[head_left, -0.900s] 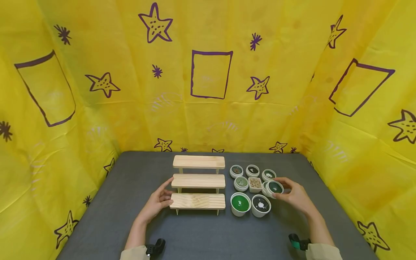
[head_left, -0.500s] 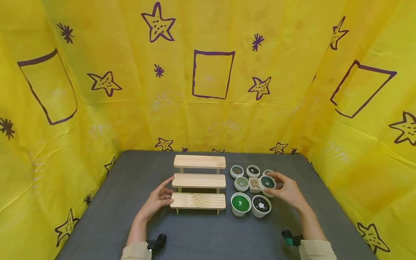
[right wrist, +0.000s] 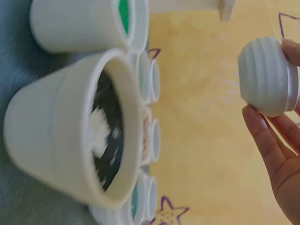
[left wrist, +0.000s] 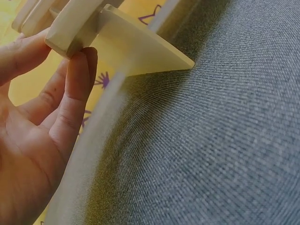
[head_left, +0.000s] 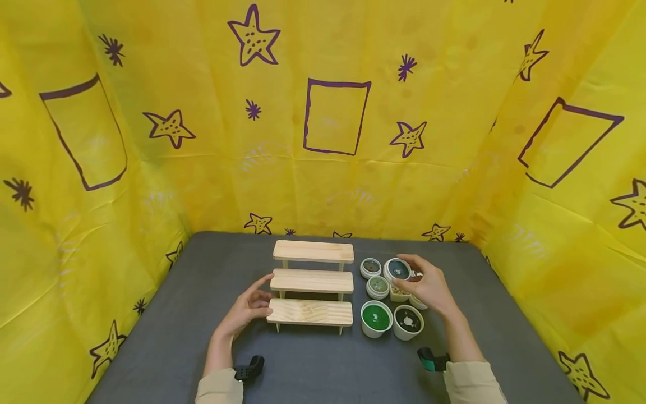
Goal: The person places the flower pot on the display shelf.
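The left hand (head_left: 244,314) has thumb and fingers closed about the left end of the pale wooden stand (head_left: 310,312), whose smooth, round-cornered planks, streaked with grain, step away in three tiers to that hand's right on thin legs. The right hand (head_left: 429,286), its fingers curved, grips a squat white pot (head_left: 397,270), matte, barrel-shaped and ringed with ridges, its filling dark blue-green and glossy, held up off the table. Left of the right hand stand two small rounded pots (head_left: 377,287); below its palm, a squarish pot (head_left: 400,293) of pale pebbly grains. Nearer the wrist, two plain tapered cups hold shiny green (head_left: 376,317) and white-flecked black (head_left: 408,321). Ribbed grey cloth (head_left: 313,370) lies between the forearms.
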Demonstrator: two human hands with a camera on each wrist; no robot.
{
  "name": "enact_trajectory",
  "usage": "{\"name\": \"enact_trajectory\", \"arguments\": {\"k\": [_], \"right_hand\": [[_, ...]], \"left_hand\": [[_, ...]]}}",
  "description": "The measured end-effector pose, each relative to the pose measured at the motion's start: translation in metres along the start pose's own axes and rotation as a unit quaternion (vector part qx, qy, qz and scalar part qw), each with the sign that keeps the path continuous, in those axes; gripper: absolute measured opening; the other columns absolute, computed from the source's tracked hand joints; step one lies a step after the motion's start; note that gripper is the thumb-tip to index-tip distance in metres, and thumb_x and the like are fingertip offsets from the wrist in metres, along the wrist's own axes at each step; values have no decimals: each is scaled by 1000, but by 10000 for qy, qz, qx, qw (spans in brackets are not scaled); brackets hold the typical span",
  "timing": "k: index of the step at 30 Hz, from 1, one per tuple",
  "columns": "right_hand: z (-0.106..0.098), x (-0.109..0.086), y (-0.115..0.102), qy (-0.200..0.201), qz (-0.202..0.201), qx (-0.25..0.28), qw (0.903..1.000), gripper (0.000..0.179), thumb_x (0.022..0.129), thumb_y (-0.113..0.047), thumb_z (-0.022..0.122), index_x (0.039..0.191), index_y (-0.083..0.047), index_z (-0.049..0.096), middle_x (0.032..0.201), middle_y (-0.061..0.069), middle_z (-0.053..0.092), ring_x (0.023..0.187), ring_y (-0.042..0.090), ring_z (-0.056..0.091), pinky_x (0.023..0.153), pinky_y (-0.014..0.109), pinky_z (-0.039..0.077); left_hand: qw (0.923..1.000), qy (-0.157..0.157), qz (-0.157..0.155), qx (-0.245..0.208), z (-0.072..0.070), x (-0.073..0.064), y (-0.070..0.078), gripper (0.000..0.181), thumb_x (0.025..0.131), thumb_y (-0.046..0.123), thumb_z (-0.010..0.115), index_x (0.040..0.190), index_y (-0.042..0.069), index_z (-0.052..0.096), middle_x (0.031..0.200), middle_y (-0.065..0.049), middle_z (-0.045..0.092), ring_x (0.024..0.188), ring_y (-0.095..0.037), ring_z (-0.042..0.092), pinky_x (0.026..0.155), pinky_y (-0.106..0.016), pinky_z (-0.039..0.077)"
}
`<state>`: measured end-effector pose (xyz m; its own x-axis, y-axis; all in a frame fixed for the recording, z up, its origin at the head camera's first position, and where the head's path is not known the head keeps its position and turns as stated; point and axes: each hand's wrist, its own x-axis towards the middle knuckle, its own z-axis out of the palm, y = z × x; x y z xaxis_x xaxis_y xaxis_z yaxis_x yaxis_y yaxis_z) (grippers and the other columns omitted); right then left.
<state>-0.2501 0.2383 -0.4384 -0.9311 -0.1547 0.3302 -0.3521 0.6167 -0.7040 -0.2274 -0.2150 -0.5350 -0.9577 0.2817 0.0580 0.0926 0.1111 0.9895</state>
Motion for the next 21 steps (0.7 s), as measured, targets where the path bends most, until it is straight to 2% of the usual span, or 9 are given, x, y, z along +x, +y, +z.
{"name": "enact_trajectory", "arguments": {"k": [4,8,13,21], "right_hand": [[7,10,-12,14,-14,98,10000,60,76,-23,85,131,-14,62,112,10,70,93,16,64,73,21,55],[17,20,-29,-53,-3,258,9997,61,77,-23,84,133,-16,61,120,10,68,103,25,64,79,26,57],[34,34,-49,-151,-85,330,9993,59,78,-25,84,133,-18,61,122,9,67,106,24,63,81,30,57],[70,53,-82,-392,-297,433,9978,59,77,-23,84,131,-14,62,124,10,67,100,27,67,78,34,58]], "left_hand": [[10000,-40,54,-16,0,0,-1,86,84,2,73,156,10,27,115,-20,54,89,-8,63,79,-23,53],[10000,-28,70,29,0,0,-1,85,85,3,73,156,10,27,117,-24,53,89,-8,63,80,-23,53],[9999,-99,132,48,-1,1,0,85,86,4,72,156,11,26,121,-29,51,90,-9,63,80,-23,52],[9998,-124,164,-28,1,0,-1,85,86,4,72,156,11,25,120,-25,52,91,-8,62,80,-22,52]]}}
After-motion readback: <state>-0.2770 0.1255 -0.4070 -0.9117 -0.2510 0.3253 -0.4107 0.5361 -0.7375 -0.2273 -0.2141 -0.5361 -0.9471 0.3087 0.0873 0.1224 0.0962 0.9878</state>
